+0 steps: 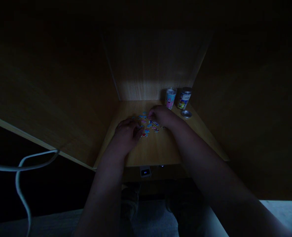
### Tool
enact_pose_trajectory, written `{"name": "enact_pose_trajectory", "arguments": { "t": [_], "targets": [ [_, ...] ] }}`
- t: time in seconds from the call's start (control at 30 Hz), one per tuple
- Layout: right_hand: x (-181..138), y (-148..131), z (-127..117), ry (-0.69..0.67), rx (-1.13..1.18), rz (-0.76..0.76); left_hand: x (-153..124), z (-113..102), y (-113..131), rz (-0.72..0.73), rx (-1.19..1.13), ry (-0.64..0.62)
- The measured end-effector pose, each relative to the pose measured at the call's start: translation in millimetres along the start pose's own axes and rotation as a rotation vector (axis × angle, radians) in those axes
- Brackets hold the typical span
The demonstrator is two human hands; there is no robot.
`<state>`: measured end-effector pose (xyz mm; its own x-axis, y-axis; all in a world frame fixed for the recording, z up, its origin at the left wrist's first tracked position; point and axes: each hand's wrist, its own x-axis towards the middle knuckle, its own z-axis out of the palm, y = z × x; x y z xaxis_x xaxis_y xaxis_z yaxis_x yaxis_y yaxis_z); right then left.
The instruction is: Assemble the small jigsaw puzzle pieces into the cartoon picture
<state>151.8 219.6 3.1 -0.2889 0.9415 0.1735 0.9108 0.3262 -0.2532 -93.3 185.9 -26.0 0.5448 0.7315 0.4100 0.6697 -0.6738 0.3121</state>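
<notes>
Several small colourful puzzle pieces (149,125) lie scattered on a wooden desk (158,148) in dim light. My left hand (126,131) rests on the desk at the left edge of the pieces, its fingers curled over some of them. My right hand (160,115) lies on the far side of the pieces, fingers bent down onto them. What either hand holds, if anything, is hidden in the dark.
Two small printed tins (171,97) (184,97) stand at the back right against the wall, with a round metal lid (186,114) lying beside them. Wooden walls close in the desk on both sides. A white cable (22,164) hangs at the left.
</notes>
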Motion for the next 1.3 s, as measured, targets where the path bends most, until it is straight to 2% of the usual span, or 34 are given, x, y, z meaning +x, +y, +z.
{"name": "enact_pose_trajectory", "arguments": {
  "t": [0.2,0.47,0.83,0.93,1.1,1.3],
  "targets": [
    [-3.3,10.7,-5.7,0.073,-0.025,0.056,-0.6,-0.4,-0.7,0.006,-0.016,0.001],
    [1.2,5.8,6.6,0.014,-0.044,-0.004,0.4,-0.7,1.5,0.002,0.000,-0.001],
    [1.4,1.1,3.1,-0.007,-0.047,-0.005,0.0,-1.0,2.0,-0.022,-0.026,-0.009],
    [-1.5,0.8,-2.1,0.002,-0.053,0.040,0.1,-0.9,1.3,-0.013,-0.031,-0.013],
    [-12.3,8.5,-19.2,0.045,-0.097,0.198,-0.2,-2.0,1.4,-0.003,-0.022,-0.008],
    [-21.8,6.7,-30.4,-0.065,-0.121,0.240,-0.5,-1.7,1.0,-0.008,-0.009,-0.015]
  ]
}}
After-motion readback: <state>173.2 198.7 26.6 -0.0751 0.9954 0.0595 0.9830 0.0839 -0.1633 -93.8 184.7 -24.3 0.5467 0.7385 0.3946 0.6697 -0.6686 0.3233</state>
